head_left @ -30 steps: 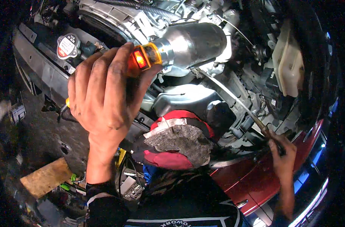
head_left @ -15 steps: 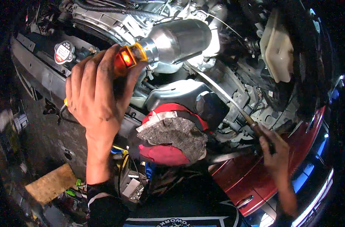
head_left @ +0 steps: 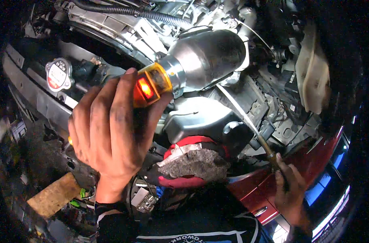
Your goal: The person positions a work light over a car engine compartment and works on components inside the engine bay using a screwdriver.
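Note:
My left hand [head_left: 111, 117] grips the orange handle of a work lamp [head_left: 208, 60], with a red light lit on the handle. The lamp's metal shade points to the upper right, over the engine bay [head_left: 257, 105]. At the lower right, my right hand [head_left: 289, 186] is closed round the dark handle end of a long thin metal bar [head_left: 243, 115]. The bar runs up and left into the engine parts. The lamp shade is near its far tip, which I cannot clearly see. Between my arms lies a red and black cloth item [head_left: 196, 166] with a ragged grey patch.
A round radiator cap [head_left: 58, 75] sits on the left. A whitish plastic tank [head_left: 314, 75] stands at the right. Below it runs a red car panel [head_left: 261, 190]. A wooden board [head_left: 55, 194] lies on the cluttered floor at lower left. A corrugated hose [head_left: 152, 15] crosses the top.
My left hand and the lamp have shifted right and slightly down in view. My right hand and the bar's handle end sit lower. The engine parts have slid downward in the picture.

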